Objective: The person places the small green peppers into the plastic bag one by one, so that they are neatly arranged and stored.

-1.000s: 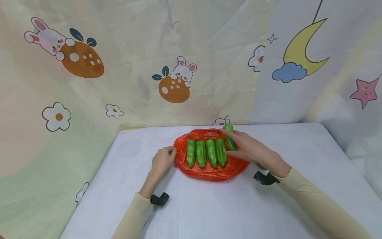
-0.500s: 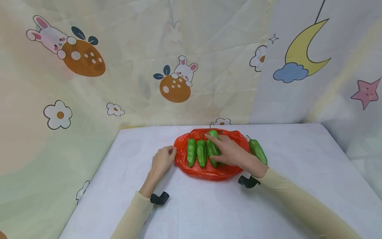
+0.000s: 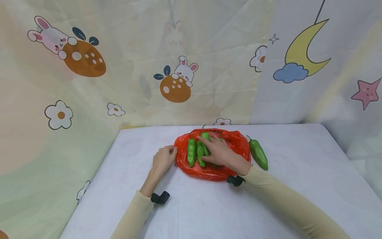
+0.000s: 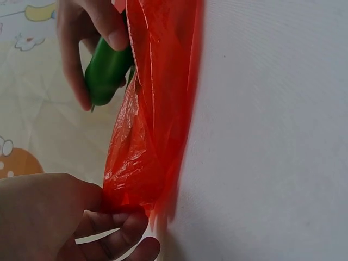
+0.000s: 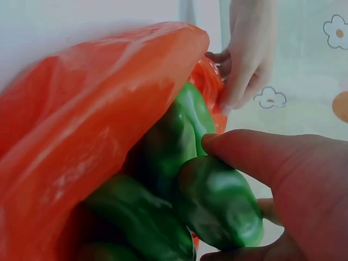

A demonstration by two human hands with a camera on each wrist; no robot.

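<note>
A red plastic bag (image 3: 241, 146) lies spread on the table with several green peppers (image 3: 191, 153) side by side in it. At its left edge, my left hand (image 3: 162, 161) pinches the plastic between thumb and fingers. Over the bag, my right hand (image 3: 220, 152) grips a green pepper (image 5: 220, 201), thumb on one side and fingers on the other. In the head view this pepper overlaps those lying in the bag. My right hand hides some of the peppers below it. From the left wrist view, the gripped pepper shows beyond the bag's raised wall.
One more green pepper (image 3: 258, 154) lies on the white-covered table (image 3: 203, 212), just right of the bag. A printed cloth (image 3: 134, 83) with rabbits, flowers and a moon hangs behind the table. Each wrist wears a black camera mount (image 3: 160, 198).
My right hand has carried its pepper leftward from the bag's right side to above the middle peppers. The pepper on the table is now uncovered by the arm. My left hand stays put.
</note>
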